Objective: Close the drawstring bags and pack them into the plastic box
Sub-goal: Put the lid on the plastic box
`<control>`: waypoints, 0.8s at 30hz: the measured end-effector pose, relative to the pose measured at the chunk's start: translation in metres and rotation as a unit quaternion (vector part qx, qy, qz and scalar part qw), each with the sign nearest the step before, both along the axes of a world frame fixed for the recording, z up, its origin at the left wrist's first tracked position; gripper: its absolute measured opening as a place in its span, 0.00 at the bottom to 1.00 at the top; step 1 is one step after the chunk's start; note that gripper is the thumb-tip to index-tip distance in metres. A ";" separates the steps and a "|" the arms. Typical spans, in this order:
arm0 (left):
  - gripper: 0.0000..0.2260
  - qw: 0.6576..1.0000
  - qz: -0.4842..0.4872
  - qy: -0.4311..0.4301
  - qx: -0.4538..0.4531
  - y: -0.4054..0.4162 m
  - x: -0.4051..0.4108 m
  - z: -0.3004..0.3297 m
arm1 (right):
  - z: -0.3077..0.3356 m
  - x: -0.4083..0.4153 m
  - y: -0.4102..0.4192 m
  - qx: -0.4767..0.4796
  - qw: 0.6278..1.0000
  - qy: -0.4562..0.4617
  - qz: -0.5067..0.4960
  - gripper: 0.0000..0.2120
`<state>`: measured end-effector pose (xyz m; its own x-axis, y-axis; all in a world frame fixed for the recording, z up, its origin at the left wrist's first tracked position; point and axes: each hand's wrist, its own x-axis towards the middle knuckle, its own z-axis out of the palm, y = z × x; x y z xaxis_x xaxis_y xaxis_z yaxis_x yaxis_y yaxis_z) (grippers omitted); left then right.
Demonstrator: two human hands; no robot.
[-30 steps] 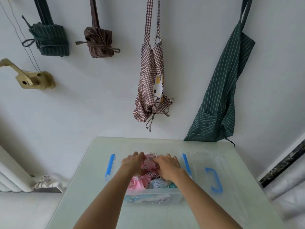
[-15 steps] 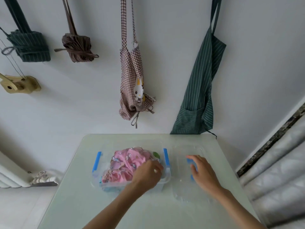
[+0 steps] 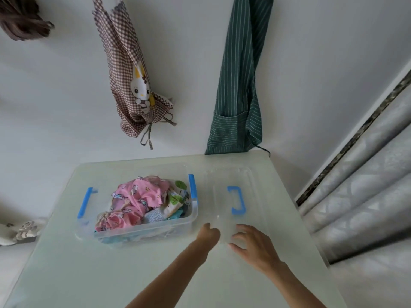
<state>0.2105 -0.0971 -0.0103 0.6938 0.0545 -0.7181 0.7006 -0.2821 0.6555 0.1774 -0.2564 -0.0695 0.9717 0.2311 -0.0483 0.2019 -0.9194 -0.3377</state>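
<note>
A clear plastic box (image 3: pixel 193 215) with blue side latches (image 3: pixel 85 202) stands on the pale table, filled with closed drawstring bags: pink patterned ones (image 3: pixel 138 196) on top, white and teal ones (image 3: pixel 175 198) at the right. The clear lid (image 3: pixel 251 181) with its blue handle (image 3: pixel 236 200) lies flat to the right of the box. Both hands are at the lid's near edge. My left hand (image 3: pixel 209 234) curls on its near left corner. My right hand (image 3: pixel 251 243) rests on the edge with fingers spread.
The glass table (image 3: pixel 111 270) reaches to the wall. A checked apron (image 3: pixel 131 76) and a green striped apron (image 3: pixel 240 85) hang on the wall behind it. Grey curtains (image 3: pixel 367 192) hang close at the right. A radiator and cloth lie low at the left.
Both hands have left the bags in the box and moved right to the lid's near edge. The camera has turned right and closer.
</note>
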 end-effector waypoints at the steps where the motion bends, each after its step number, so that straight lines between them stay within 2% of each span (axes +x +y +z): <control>1: 0.21 0.999 0.032 0.017 0.000 -0.004 0.001 -0.011 | -0.003 -0.003 -0.004 -0.010 1.000 0.002 0.009 0.10; 4: 0.21 0.990 0.129 0.057 -0.001 -0.010 0.006 -0.040 | -0.007 -0.006 -0.010 -0.003 1.000 -0.002 0.017 0.10; 7: 0.16 0.972 0.213 0.082 -0.048 -0.015 0.007 -0.044 | -0.005 -0.006 -0.016 0.012 0.999 -0.002 0.031 0.11; 9: 0.17 0.978 0.190 0.061 -0.057 -0.010 0.011 -0.042 | 0.004 -0.002 -0.016 0.026 0.998 -0.025 0.057 0.05; 10: 0.17 0.981 0.176 0.039 -0.073 -0.012 0.011 -0.034 | 0.011 -0.002 -0.019 0.029 0.996 -0.066 0.052 0.01; 13: 0.21 0.980 0.116 -0.006 -0.160 -0.018 0.014 -0.003 | 0.049 0.003 -0.025 0.052 0.982 -0.183 0.017 0.07; 16: 0.32 0.949 0.076 -0.038 -0.304 -0.025 0.018 0.042 | 0.100 0.012 -0.027 0.062 0.969 -0.238 -0.021 0.07; 18: 0.34 0.932 0.070 -0.083 -0.346 -0.024 0.023 0.071 | 0.142 0.015 -0.026 0.114 0.956 -0.255 -0.084 0.07; 20: 0.30 0.934 0.072 -0.132 -0.324 -0.017 0.029 0.097 | 0.184 0.018 -0.025 0.225 0.929 -0.257 -0.145 0.08; 21: 0.27 0.943 0.074 -0.159 -0.284 -0.011 0.033 0.107 | 0.206 0.020 -0.024 0.271 0.912 -0.263 -0.159 0.07; 22: 0.26 0.955 0.075 -0.189 -0.216 -0.003 0.037 0.114 | 0.227 0.020 -0.021 0.319 0.896 -0.265 -0.160 0.07; 24: 0.32 0.970 0.068 -0.229 -0.032 0.020 0.044 0.127 | 0.265 0.020 -0.011 0.439 0.850 -0.260 -0.131 0.08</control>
<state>0.2549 -0.0772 0.1164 0.9308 0.1328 -0.3406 0.3590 -0.1560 0.9202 0.1971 -0.2674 0.1954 0.8325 -0.2715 0.4829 0.3606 -0.3961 -0.8444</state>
